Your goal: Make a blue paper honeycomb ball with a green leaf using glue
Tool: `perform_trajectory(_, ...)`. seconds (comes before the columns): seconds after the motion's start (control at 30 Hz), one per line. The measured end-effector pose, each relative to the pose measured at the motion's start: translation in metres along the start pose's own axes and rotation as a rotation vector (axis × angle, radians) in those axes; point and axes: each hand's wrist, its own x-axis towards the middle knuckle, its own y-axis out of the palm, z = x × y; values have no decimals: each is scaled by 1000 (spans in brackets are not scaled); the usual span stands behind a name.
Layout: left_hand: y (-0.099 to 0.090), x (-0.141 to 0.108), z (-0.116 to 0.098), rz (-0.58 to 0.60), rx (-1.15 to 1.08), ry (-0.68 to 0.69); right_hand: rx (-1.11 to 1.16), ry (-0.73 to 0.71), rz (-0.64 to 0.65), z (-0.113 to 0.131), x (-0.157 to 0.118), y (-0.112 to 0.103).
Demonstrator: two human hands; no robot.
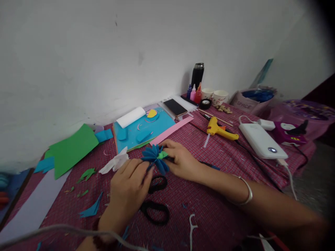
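Observation:
A blue paper flower [163,167] with a green piece [162,155] at its centre is held between both hands above the checked cloth. My left hand [131,184] pinches petals on the flower's left side. From the right, my right hand [180,160] grips the flower near the green piece, its fingers closed. Black scissor handles [155,212] lie just below the flower, partly covered by my left hand. A crumpled white piece [115,162] rests left of my left hand.
Green sheets [75,148] lie at left, with paper scraps nearby. Behind the hands are a blue sheet [133,132] and a phone [175,107]. A yellow glue gun [221,130], cables and a white power bank [261,139] lie at right. Bottles and cups [220,97] stand behind.

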Motion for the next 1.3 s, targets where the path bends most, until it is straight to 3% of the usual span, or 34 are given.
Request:
perform_trajectory(0.4, 8, 1, 5, -5, -394, -281, 51, 28, 45, 4, -1, 0)
perform_trajectory(0.5, 18, -6, 11, -153, -222, -282, 60, 94, 38, 4, 0, -1)
perform_trajectory(0.57, 23, -10, 15, -223, -10, -169, 62, 126, 40, 3, 0, -1)
perform_trajectory(0.63, 23, -11, 17, -171, 111, -37, 60, 145, 44, 2, 0, -1)
perform_trajectory(0.7, 19, -10, 15, -72, 42, -15, 59, 160, 44, 1, 0, -1)
perform_trajectory(0.87, 7, 1, 4, 91, -409, -225, 43, 176, 42, 2, 1, -3)
perform_trajectory(1.07, 15, 1, 6, 53, -426, -398, 34, 157, 48, 3, 0, -3)
perform_trajectory(1.3, 20, 0, 8, 38, -378, -414, -24, 137, 60, 3, -1, 0)
